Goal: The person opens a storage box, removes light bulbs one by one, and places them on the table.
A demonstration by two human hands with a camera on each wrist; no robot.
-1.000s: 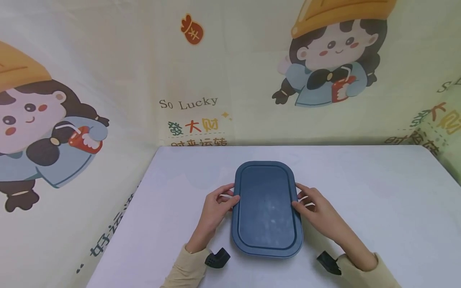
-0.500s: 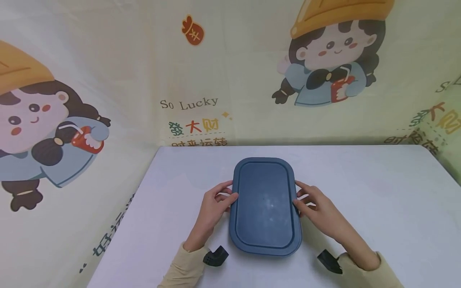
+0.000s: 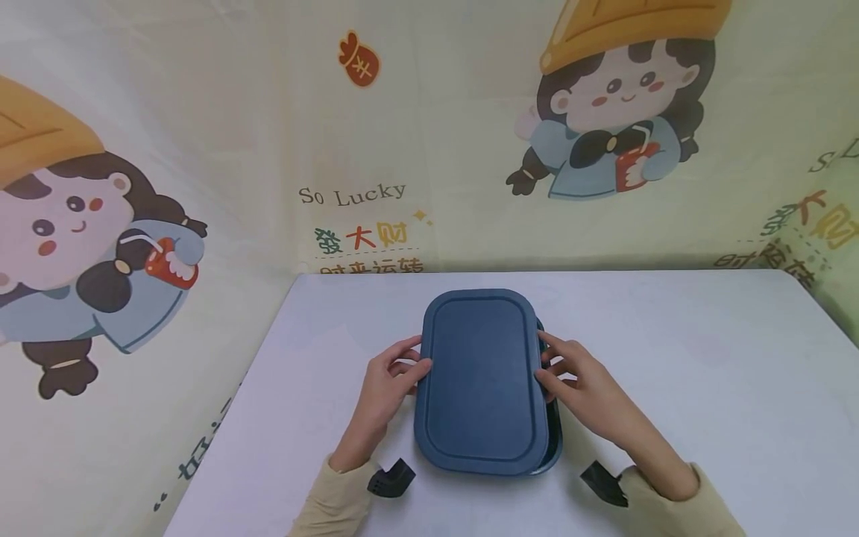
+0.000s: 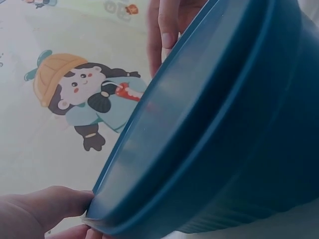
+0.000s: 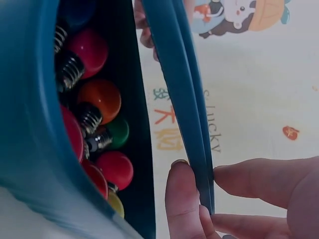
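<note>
A blue rectangular lid [image 3: 482, 380] lies shifted left over a matching blue box [image 3: 555, 444], whose right edge shows in the head view. My left hand [image 3: 385, 380] pinches the lid's left rim between thumb and fingers. On the opposite side, my right hand [image 3: 585, 386] pinches the right rim the same way. Seen from the right wrist, the lid [image 5: 182, 94] is lifted off on this side. Several coloured light bulbs with metal screw bases, such as an orange bulb [image 5: 101, 99] and a green bulb [image 5: 117, 132], lie inside the box.
The box stands on a white table [image 3: 684, 358]. A cream cloth backdrop [image 3: 470, 149] with printed cartoon figures hangs behind and to the left. Black wrist devices [image 3: 392, 479] sit at both sleeves.
The lid has come off the box rim and moved left and slightly away, with both hands on it. The box's right edge and a dark gap now show beside it.
</note>
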